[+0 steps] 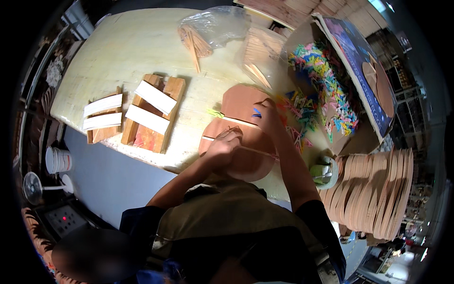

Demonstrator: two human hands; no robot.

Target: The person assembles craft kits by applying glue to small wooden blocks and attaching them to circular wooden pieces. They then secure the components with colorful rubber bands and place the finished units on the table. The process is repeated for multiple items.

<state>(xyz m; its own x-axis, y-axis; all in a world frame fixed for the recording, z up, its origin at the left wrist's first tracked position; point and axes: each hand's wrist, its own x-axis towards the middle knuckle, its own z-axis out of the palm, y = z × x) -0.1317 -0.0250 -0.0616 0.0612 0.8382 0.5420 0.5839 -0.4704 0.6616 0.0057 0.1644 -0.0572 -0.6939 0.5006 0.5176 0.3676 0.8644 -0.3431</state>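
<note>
- The left forearm slants up and rightward from the lower left, bare below its dark sleeve.
- The left hand is turned back upward, its fingers bent and kept close together.
- The right forearm rises more steeply, leaning leftward, likewise bare below the sleeve.
- The right hand reaches farther forward than the left, apart from it, fingers curled inward; their grip is too unclear to tell.
</note>
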